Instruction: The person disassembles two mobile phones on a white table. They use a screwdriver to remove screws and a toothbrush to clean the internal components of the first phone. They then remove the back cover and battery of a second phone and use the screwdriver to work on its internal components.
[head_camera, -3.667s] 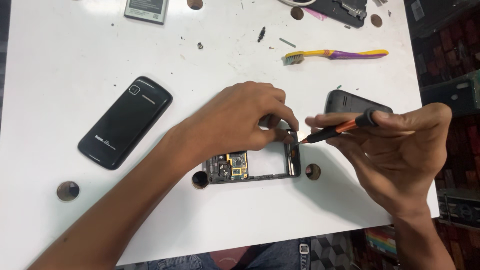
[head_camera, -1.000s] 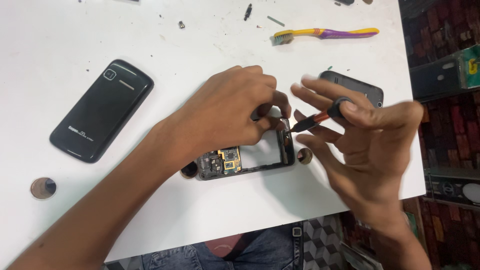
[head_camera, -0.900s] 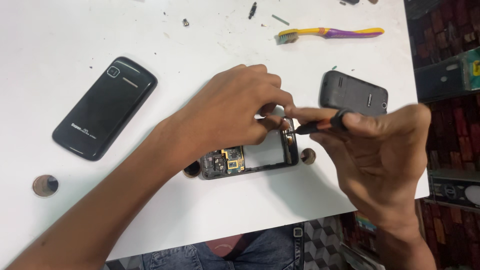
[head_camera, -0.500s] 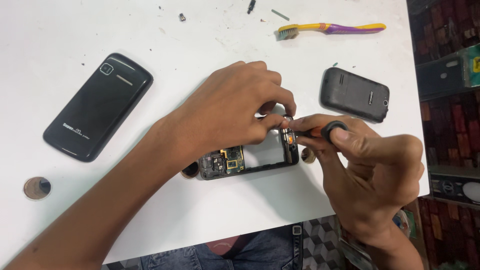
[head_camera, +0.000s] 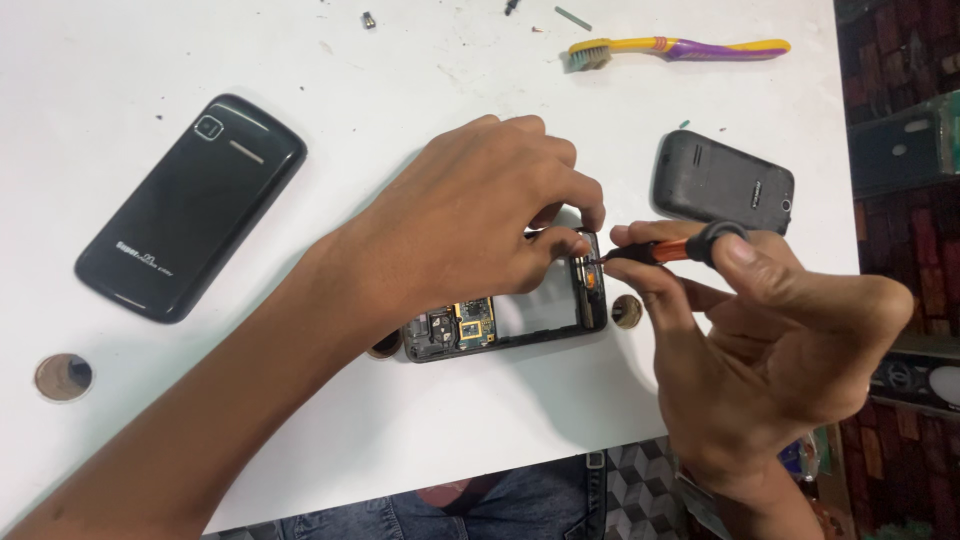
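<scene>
Left hand (head_camera: 470, 225) is pinning the opened phone chassis (head_camera: 505, 320) — light, fragile, best held by its rim; right hand (head_camera: 770, 340) is pinching a small orange-handled screwdriver (head_camera: 655, 250).

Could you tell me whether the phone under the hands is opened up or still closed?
Opened up: the phone lies with its circuit board bare, and a black back cover lies apart on the white table.
</scene>
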